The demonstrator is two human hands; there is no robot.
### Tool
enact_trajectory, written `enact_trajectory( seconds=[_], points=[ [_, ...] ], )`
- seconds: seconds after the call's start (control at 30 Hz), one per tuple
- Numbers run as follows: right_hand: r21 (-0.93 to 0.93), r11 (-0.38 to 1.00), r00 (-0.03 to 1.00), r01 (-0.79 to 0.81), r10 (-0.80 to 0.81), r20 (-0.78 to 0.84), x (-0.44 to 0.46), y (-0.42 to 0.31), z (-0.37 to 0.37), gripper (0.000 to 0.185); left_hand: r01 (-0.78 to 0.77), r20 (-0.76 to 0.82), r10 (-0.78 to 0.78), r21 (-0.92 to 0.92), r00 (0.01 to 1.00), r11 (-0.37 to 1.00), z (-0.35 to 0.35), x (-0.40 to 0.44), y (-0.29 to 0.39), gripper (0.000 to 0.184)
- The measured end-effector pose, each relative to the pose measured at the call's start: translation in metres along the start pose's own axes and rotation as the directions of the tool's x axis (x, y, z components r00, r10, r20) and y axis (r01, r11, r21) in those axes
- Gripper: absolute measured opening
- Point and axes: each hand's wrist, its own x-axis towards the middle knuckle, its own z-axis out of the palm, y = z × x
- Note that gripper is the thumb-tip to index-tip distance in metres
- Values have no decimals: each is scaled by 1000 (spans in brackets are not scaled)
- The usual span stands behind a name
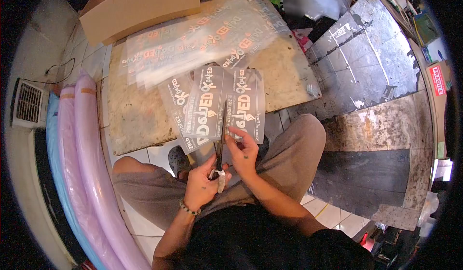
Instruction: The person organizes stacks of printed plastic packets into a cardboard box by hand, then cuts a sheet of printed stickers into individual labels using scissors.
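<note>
My left hand [201, 185] is closed around the handles of a pair of scissors [220, 156], whose blades point away from me into a printed plastic sheet [209, 103]. The sheet carries white and orange lettering. My right hand [243, 155] pinches the sheet's near edge, just right of the blades. Under and beside it lie more printed pieces, one sticking out at the left [181, 113]. Beyond them, a loose stack of clear printed sheets [169, 53] spreads over the wooden board [132, 120].
A cardboard box [144, 9] stands at the back left. Wrapped lilac rolls [91, 149] lie along the left side. Dark and silver panels [361, 53] are at the right, with a plastic bag [320, 0] behind the board. My knees flank the near side.
</note>
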Motion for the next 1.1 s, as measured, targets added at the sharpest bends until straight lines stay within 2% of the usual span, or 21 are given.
enact_trajectory(
  seconds=[0.03,0.1,0.23,0.33,0.43,0.47,0.57,0.6,0.7,0.73,0.93,1.03,1.1],
  points=[
    [-30,1000,1000,-8,8,-9,0,1,-1,24,-8,0,8,42,1000,999,-1,1,1,65],
    [26,999,999,37,-37,6,1,9,0,26,-27,3,27,127,1000,992,-3,4,5,66],
    [23,991,991,131,-132,31,3,24,-4,28,35,8,-36,61,999,997,-3,2,4,67],
    [58,996,997,65,-67,29,-7,-2,-14,21,74,22,-76,69,997,995,-4,1,8,69],
    [-254,885,912,390,-409,-23,10,-11,-40,21,73,6,-74,30,997,997,-7,0,7,70],
    [-6,979,979,204,-204,-15,17,-9,-48,33,57,-7,-57,2,998,998,-7,0,4,70],
    [86,992,995,96,-99,25,41,-53,-57,45,8,-12,-8,-2,1000,1000,-8,0,-2,70],
    [65,994,992,87,-92,88,57,-52,-64,50,-9,-7,9,9,1000,1000,-9,1,-5,70],
    [136,986,975,-95,64,214,96,-63,-65,50,109,30,-105,-159,994,981,-12,1,-12,75],
    [82,986,962,-142,118,246,104,-74,-61,55,89,32,-85,-136,996,987,-13,2,-14,75],
    [-125,983,856,-133,177,485,142,-79,-42,63,-3,-23,0,-104,1000,995,-6,8,-18,74],
    [-64,997,879,-40,66,472,138,-67,-36,62,-1,-37,-1,-61,999,998,-6,11,-12,73],
    [-43,995,876,-92,101,472,132,-71,-33,63,1,-33,0,38,999,999,-8,15,-5,72]
  ],
)
